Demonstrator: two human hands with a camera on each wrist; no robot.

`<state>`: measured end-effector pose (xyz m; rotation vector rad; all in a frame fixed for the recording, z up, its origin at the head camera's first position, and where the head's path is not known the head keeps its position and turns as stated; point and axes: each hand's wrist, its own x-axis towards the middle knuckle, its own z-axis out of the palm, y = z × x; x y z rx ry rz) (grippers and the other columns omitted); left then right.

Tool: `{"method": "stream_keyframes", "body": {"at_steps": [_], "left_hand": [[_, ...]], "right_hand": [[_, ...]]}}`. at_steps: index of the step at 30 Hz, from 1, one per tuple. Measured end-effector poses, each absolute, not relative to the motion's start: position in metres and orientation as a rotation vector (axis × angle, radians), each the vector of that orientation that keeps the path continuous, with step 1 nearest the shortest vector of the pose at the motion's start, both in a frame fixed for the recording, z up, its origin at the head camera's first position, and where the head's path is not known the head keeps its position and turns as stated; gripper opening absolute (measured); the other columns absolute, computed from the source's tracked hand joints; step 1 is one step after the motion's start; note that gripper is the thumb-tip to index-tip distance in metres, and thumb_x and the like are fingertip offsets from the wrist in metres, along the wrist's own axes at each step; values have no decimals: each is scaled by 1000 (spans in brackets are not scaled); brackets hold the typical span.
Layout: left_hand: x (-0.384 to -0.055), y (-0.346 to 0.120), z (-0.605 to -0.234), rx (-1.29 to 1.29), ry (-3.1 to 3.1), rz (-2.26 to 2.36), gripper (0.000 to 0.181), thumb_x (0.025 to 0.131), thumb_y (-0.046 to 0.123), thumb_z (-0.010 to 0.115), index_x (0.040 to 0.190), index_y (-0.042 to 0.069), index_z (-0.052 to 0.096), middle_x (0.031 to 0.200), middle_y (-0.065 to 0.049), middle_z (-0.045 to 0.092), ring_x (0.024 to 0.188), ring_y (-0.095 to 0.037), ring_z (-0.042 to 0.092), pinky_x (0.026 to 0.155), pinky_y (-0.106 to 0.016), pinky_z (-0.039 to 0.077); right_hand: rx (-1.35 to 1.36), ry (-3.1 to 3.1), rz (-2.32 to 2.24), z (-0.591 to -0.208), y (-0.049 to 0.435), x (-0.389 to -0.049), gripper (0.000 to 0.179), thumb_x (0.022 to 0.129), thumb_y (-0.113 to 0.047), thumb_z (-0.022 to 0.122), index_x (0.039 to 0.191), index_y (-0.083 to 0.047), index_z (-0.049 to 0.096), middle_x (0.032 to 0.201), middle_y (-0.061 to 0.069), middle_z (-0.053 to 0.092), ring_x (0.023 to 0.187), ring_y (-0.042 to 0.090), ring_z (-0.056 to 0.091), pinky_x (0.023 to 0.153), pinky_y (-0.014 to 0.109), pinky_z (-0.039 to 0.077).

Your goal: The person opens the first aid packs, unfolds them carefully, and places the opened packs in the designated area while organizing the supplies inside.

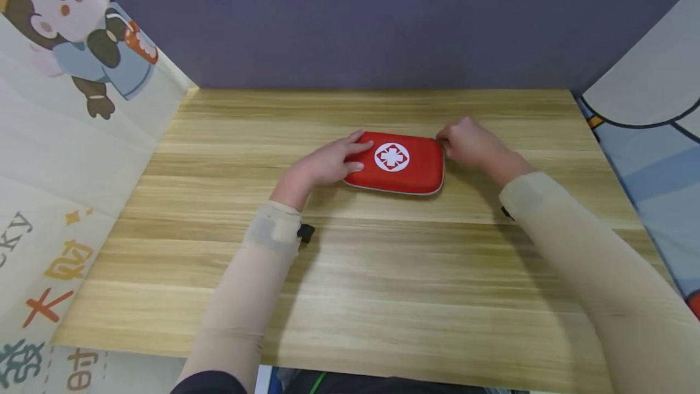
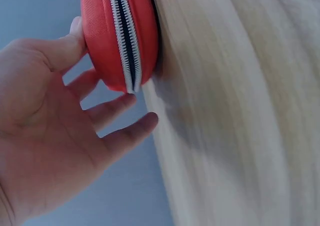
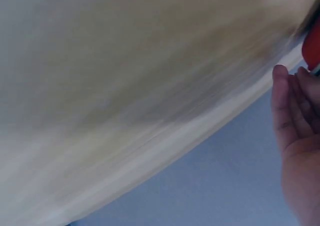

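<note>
A red first-aid case (image 1: 418,166) with a white cross emblem lies flat on the wooden table. My left hand (image 1: 330,163) rests on its left end, thumb and fingers spread; in the left wrist view, the left hand (image 2: 60,106) has its fingers extended around that end. There the zipper (image 2: 126,41) shows two rows of silver teeth with a dark gap between them. At the case's far right corner, my right hand (image 1: 467,141) pinches the zipper with curled fingers. The right wrist view catches the right hand (image 3: 297,131) beside the red case (image 3: 312,49); the zipper pull is hidden.
The wood-grain table (image 1: 394,297) extends around the case on all sides. A dark blue-grey panel (image 1: 383,23) stands along its far edge. Cartoon-printed sheets flank it, the left sheet (image 1: 38,157) and the right sheet (image 1: 656,181).
</note>
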<state>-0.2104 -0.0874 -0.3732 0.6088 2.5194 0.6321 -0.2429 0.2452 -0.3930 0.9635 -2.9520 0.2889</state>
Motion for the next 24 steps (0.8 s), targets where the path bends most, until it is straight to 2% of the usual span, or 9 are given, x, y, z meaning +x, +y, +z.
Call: {"method": "stream_keyframes", "body": {"at_steps": [3, 6, 9, 11, 15, 19, 22, 24], "left_hand": [[-212, -90, -378, 579, 2599, 688, 67, 109, 32, 59, 170, 29, 30, 181, 2, 16, 166, -28, 23, 134, -47, 29], [-212, -93, -382, 502, 2723, 716, 70, 110, 37, 58, 170, 20, 28, 176, -9, 32, 163, -31, 32, 133, -48, 30], [-208, -93, -384, 341, 2775, 861, 68, 110, 39, 58, 168, 14, 33, 164, -15, 50, 151, -33, 51, 127, -50, 40], [-203, -90, -383, 225, 2774, 973, 65, 109, 39, 59, 164, 12, 39, 157, -17, 57, 142, -34, 59, 121, -51, 46], [-188, -82, -380, 62, 2711, 1118, 62, 108, 38, 59, 161, 10, 44, 149, -17, 63, 131, -34, 67, 115, -50, 52], [-174, -71, -377, 36, 2632, 1127, 60, 108, 36, 61, 159, 7, 47, 140, -17, 69, 119, -30, 72, 105, -45, 57], [-166, -62, -379, 28, 2542, 1169, 58, 107, 33, 63, 156, 5, 50, 137, -17, 70, 109, -28, 75, 93, -41, 63], [-163, -56, -382, -2, 2476, 1213, 58, 107, 30, 65, 157, 5, 49, 138, -18, 68, 103, -28, 76, 85, -38, 65]], "right_hand": [[942, -2999, 280, -388, 248, -223, 21, 92, 3, 61, 102, 6, 79, 98, 23, 79, 87, 37, 75, 82, 53, 62], [918, -3118, 340, -381, 251, -202, 15, 95, -4, 67, 99, -2, 81, 89, 11, 79, 77, 24, 69, 77, 44, 58], [943, -3256, 574, -375, 253, -182, 10, 97, -12, 72, 99, -9, 82, 85, 2, 77, 74, 14, 64, 72, 35, 54], [973, -3321, 775, -371, 251, -171, 12, 98, -16, 75, 104, -9, 82, 88, 1, 79, 76, 12, 66, 71, 32, 55], [917, -3363, 977, -366, 240, -158, 26, 102, -19, 70, 120, -1, 77, 95, 5, 78, 80, 15, 68, 72, 31, 57], [664, -3380, 1096, -364, 222, -151, 41, 109, -24, 60, 140, 3, 64, 104, 12, 78, 87, 20, 73, 78, 34, 59], [489, -3377, 1172, -365, 205, -144, 46, 109, -32, 60, 142, 0, 61, 104, 13, 77, 86, 23, 74, 79, 35, 59], [417, -3375, 1137, -368, 196, -139, 48, 107, -38, 63, 139, -2, 62, 98, 11, 73, 84, 22, 69, 79, 35, 56]]}}
